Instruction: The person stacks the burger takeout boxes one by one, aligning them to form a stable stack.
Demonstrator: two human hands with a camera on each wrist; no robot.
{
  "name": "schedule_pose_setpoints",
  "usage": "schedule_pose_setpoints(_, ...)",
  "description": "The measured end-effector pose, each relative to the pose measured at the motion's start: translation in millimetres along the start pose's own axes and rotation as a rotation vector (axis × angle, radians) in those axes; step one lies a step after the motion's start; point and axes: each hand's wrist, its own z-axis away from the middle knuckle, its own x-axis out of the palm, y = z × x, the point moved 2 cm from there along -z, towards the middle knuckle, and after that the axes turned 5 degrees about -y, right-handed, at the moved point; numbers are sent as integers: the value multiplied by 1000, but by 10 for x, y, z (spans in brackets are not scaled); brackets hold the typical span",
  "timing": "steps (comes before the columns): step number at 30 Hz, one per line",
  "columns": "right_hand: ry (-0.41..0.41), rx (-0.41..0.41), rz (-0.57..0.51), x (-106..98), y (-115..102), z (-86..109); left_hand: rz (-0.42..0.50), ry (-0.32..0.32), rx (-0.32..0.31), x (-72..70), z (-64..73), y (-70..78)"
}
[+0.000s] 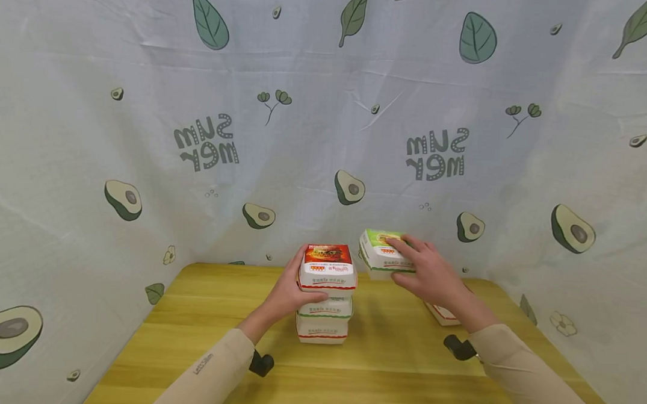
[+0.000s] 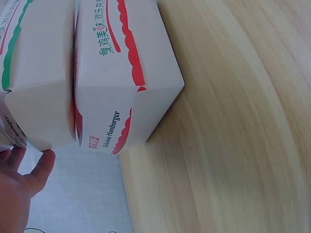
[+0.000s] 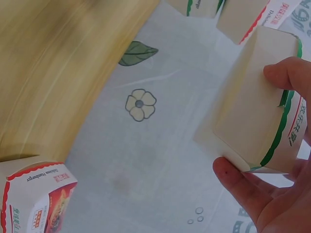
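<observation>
Hamburger boxes stand in a stack near the middle of the table in the head view. The stack has a red-topped hamburger box (image 1: 327, 273) uppermost, a green-trimmed box (image 1: 326, 309) under it and a red-trimmed box (image 1: 322, 331) at the bottom. My left hand (image 1: 291, 292) grips the uppermost box from its left side, thumb along the front lower edge. Right of the stack, my right hand (image 1: 429, 273) holds a green-topped hamburger box (image 1: 377, 260), raised to about the top box's height. The right wrist view shows thumb and fingers around this green-trimmed box (image 3: 257, 107).
Another red-trimmed box (image 1: 442, 314) lies on the wooden table (image 1: 392, 356) at the right, partly hidden by my right forearm. A printed cloth (image 1: 315, 135) hangs behind the table's back edge and along both sides.
</observation>
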Motion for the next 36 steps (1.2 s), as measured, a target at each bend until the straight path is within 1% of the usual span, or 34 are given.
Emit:
schedule_pose_setpoints(9, 9, -25, -4, -78, -49, -37, -5, -1, -9, 7, -11, -3)
schedule_pose_setpoints(15, 2, -24, -15, -124, -88, -59, 1, -7, 1, 3, -17, 9)
schedule_pose_setpoints(21, 8, -35, -18, -162, -128, -76, -1, -5, -9, 5, -11, 19)
schedule_pose_setpoints(28, 6, -31, 9, -201, -191, -103, -7, -1, -10, 3, -28, -3)
schedule_pose_setpoints(36, 4, -55, 9, -251, -266, -146, -9, 3, -3, 4, -31, -12)
